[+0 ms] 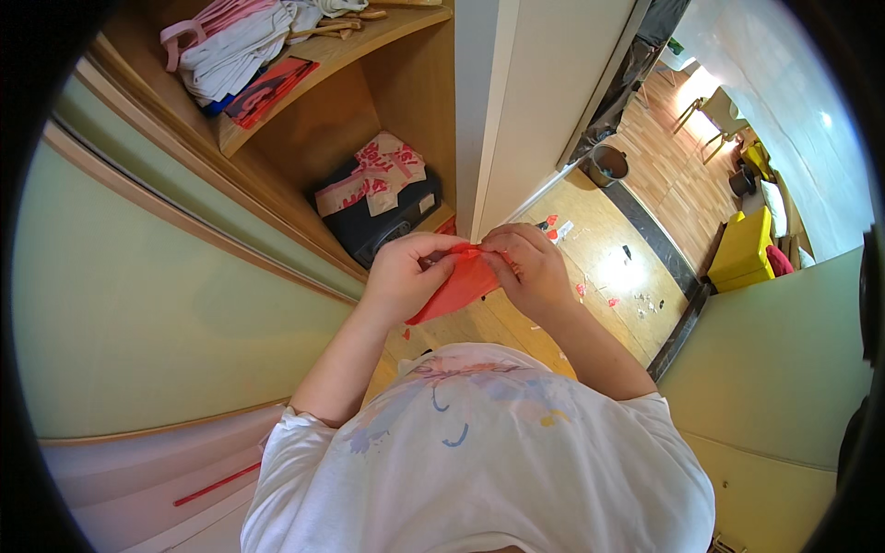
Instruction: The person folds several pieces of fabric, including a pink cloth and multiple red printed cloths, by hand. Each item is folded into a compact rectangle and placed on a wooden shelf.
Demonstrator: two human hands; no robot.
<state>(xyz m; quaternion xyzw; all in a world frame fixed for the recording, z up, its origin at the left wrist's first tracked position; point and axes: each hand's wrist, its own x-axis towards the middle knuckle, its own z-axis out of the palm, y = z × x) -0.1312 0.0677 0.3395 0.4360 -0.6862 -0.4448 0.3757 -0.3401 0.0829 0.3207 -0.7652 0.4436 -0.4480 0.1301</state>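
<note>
Both hands meet in front of my chest on a thin red plastic bag or sheet [462,287]. My left hand [411,276] pinches its upper left edge between thumb and fingers. At the upper right edge, my right hand [529,269] grips it with thumb and bent fingers. The rest of the red piece hangs down between the hands, and part of its top edge is hidden by the fingers. Behind my left hand, a black box [404,211] with crumpled printed bags [390,173] on it stands in the lower cupboard compartment.
A wooden shelf [387,34] holds folded white and pink cloths [238,52] and a red packet [269,90]. Red and white scraps [581,289] litter the floor. A bucket [608,166] stands by the doorway; beyond are a chair [719,114] and yellow furniture [743,249].
</note>
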